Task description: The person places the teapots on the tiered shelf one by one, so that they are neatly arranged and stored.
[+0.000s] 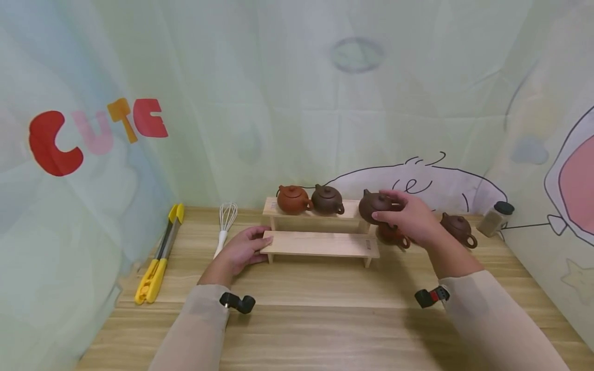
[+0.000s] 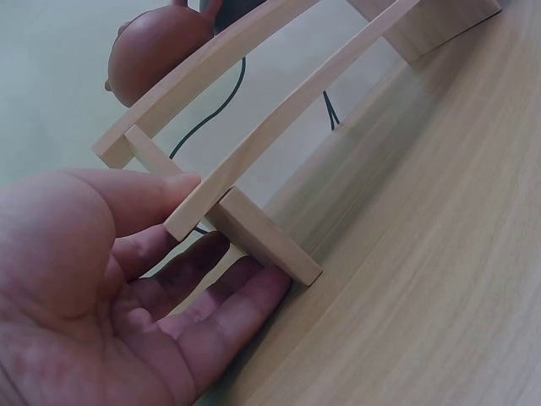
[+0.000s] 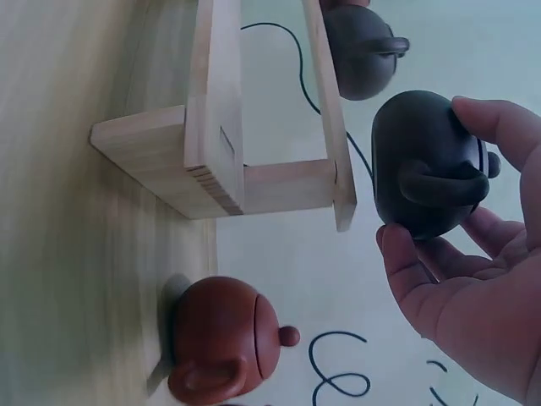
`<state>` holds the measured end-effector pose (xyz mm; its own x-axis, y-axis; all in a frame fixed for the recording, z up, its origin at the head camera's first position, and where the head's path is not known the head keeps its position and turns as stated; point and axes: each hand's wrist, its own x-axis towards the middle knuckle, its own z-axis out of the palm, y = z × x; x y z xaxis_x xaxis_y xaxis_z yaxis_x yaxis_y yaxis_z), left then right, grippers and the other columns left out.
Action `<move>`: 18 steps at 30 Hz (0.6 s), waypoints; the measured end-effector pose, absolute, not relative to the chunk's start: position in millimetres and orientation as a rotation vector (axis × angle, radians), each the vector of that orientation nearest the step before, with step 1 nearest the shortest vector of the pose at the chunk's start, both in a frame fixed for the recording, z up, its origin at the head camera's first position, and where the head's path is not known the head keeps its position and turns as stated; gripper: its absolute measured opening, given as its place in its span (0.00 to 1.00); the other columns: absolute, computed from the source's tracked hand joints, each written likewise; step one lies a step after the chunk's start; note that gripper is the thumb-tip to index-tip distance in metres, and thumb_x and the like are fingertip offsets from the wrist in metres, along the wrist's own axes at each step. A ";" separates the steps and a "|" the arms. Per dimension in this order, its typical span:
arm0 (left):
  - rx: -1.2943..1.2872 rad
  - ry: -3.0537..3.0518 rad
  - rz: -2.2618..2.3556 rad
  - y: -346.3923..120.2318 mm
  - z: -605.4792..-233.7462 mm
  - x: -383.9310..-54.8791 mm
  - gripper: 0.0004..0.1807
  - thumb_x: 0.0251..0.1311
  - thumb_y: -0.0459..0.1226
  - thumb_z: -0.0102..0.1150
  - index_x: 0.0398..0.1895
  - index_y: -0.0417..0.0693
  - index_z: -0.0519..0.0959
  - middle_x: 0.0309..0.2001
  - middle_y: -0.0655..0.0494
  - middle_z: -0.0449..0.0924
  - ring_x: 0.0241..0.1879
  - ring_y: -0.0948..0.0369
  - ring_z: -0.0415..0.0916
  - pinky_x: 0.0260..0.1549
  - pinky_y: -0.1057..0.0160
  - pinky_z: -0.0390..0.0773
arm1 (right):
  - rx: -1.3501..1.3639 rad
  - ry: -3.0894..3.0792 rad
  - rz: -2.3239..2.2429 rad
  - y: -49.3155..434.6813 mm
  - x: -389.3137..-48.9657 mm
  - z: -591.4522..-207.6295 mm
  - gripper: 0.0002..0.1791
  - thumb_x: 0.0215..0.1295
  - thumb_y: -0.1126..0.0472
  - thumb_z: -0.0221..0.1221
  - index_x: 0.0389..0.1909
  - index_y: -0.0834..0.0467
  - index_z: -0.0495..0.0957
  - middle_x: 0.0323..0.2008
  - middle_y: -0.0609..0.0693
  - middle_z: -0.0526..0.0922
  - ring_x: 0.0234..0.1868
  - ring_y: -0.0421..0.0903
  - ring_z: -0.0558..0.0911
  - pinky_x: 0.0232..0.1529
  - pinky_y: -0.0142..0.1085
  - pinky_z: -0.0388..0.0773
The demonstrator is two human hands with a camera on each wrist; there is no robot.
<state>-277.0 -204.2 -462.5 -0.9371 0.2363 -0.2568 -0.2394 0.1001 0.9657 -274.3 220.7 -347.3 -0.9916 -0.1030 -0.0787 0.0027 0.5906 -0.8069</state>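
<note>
Held teapot: a dark teapot (image 1: 368, 207) is hovering nearly upright over the right end of the upper shelf (image 1: 351, 207), its base sitting apart from the wood.
Step in hand: this is looking like a placing or a lifting at that end; one moment isn't telling which.
Next move: a setting-down would be calling for a level base and a gentle release inside the shelf's edge.
Right grip: the right hand (image 1: 414, 219) is pinching the teapot's body, thumb and fingers parted by its width; the forearm is slanting inward.
Left grip: the left hand (image 1: 243, 250) is gripping the left end of the wooden stand's lower shelf (image 1: 320, 243), thumb resting on top, fingers curling beneath beside the leg.
Shelf neighbours: an orange-brown teapot (image 1: 291, 201) and a second dark teapot (image 1: 327, 200) are standing at left and middle.
Tabletop, right: a reddish teapot (image 3: 215, 330) is standing just beside the stand.
</note>
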 end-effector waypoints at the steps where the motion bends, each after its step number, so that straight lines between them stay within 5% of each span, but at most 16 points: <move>1: -0.004 2.037 1.901 -204.6 -462.9 -277.3 0.30 0.81 0.37 0.53 0.81 0.39 0.62 0.78 0.37 0.64 0.65 0.50 0.77 0.65 0.44 0.83 | -0.078 2.693 -1.354 217.8 -278.0 -346.6 0.46 0.63 0.41 0.74 0.80 0.43 0.67 0.77 0.60 0.71 0.68 0.61 0.76 0.57 0.48 0.85; 7: -0.002 2.030 1.913 -204.9 -464.6 -277.9 0.29 0.81 0.36 0.54 0.80 0.38 0.63 0.77 0.36 0.65 0.65 0.50 0.78 0.65 0.43 0.83 | -0.109 2.700 -1.303 202.9 -296.7 -343.2 0.45 0.64 0.41 0.74 0.80 0.43 0.67 0.78 0.58 0.71 0.75 0.61 0.72 0.75 0.61 0.73; 18: -0.001 2.021 1.916 -203.7 -464.2 -277.6 0.29 0.80 0.36 0.54 0.80 0.38 0.63 0.76 0.36 0.66 0.64 0.51 0.78 0.65 0.43 0.83 | -0.138 2.674 -1.345 185.6 -314.3 -343.7 0.44 0.66 0.48 0.74 0.80 0.51 0.67 0.79 0.60 0.68 0.77 0.61 0.70 0.77 0.58 0.72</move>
